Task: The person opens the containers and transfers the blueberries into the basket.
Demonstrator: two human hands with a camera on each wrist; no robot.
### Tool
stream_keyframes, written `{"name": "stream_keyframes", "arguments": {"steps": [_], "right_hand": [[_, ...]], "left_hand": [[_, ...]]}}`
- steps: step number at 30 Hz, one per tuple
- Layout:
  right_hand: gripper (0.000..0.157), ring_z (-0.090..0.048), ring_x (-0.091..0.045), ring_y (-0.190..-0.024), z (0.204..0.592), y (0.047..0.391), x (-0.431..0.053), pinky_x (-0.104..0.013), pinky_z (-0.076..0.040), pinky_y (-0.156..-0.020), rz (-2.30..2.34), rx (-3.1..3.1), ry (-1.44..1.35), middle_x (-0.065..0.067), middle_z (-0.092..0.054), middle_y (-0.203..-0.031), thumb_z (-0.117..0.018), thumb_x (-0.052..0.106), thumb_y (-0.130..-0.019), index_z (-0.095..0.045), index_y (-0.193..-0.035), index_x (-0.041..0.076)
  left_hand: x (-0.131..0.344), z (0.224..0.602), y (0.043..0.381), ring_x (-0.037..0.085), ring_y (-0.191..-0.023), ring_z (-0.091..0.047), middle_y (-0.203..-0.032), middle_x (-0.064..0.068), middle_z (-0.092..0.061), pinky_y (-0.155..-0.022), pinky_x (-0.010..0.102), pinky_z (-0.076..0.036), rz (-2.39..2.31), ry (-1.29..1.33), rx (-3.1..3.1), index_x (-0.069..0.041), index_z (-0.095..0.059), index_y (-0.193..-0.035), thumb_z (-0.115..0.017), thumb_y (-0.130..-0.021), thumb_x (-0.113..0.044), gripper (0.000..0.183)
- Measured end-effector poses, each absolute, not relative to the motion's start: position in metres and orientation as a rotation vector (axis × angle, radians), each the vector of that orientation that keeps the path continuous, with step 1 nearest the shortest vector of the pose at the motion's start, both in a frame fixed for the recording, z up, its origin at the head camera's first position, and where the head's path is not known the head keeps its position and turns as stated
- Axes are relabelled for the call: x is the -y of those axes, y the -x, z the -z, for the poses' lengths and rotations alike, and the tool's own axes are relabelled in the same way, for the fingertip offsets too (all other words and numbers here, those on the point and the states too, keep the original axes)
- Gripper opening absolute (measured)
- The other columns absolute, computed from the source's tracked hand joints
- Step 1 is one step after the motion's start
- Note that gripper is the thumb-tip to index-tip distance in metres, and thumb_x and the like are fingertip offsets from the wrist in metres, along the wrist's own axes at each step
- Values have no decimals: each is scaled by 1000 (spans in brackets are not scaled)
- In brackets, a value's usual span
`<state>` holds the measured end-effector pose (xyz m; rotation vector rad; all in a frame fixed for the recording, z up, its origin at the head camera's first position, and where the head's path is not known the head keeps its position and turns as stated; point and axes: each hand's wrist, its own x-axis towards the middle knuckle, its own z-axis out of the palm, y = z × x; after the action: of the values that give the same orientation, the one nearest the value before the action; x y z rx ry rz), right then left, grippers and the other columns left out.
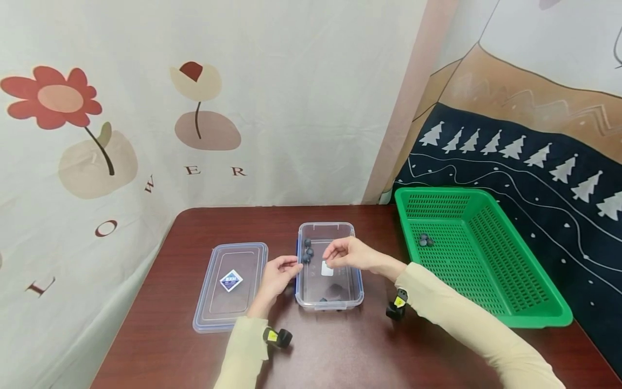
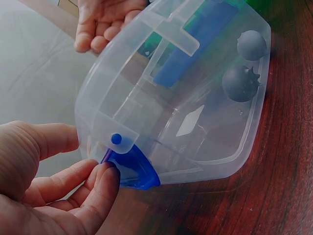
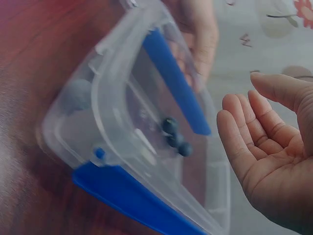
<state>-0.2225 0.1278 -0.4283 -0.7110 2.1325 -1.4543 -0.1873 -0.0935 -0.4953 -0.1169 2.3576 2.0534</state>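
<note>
A clear plastic box (image 1: 313,286) with blue side clips stands uncovered on the table, several blueberries (image 1: 309,252) inside, most along its left wall. My left hand (image 1: 281,275) holds the box at its left side; in the left wrist view the fingertips meet the blue clip (image 2: 134,169) while the thumb lies against the wall. Above the box's right half is my right hand (image 1: 351,254), fingers loosely bent. The right wrist view shows this hand (image 3: 274,142) with nothing in its palm or between its fingers.
A clear lid (image 1: 218,308) with a blue and white label lies left of the box. On the right stands a green basket (image 1: 539,322) with a few blueberries (image 1: 425,240) near its left wall. Behind the dark red table (image 1: 194,227) hangs a printed cloth (image 1: 301,108).
</note>
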Motion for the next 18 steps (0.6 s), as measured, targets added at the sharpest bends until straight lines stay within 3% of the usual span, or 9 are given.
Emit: {"name": "stream_keyframes", "arguments": {"steps": [3, 10, 18], "right_hand": [[21, -59, -11, -73, 436, 221, -121, -32, -54, -70, 1447, -2093, 714, -6, -65, -82, -67, -2, -81, -60, -98, -13], [24, -58, -6, -68, 454, 217, -108, -18, -49, -65, 1434, -2043, 747, -8, -65, -77, -66, -5, -78, -57, -96, -18], [19, -57, -6, -66, 467, 213, -100, -17, -48, -63, 1386, -2025, 664, -1, -62, -73, -67, -8, -77, -59, -93, -15]], "left_hand": [[94, 491, 186, 4, -68, -56, -89, 17, -67, -62, 15, -48, -2061, 113, -2339, 15, -61, -105, -68, -81, 1, 29], [94, 484, 185, 6, -68, -57, -89, 22, -65, -62, 16, -49, -2063, 107, -2320, 18, -59, -104, -65, -81, 5, 27], [93, 493, 186, 6, -70, -58, -90, 19, -66, -63, 16, -49, -2066, 111, -2349, 14, -61, -106, -67, -82, 1, 28]]}}
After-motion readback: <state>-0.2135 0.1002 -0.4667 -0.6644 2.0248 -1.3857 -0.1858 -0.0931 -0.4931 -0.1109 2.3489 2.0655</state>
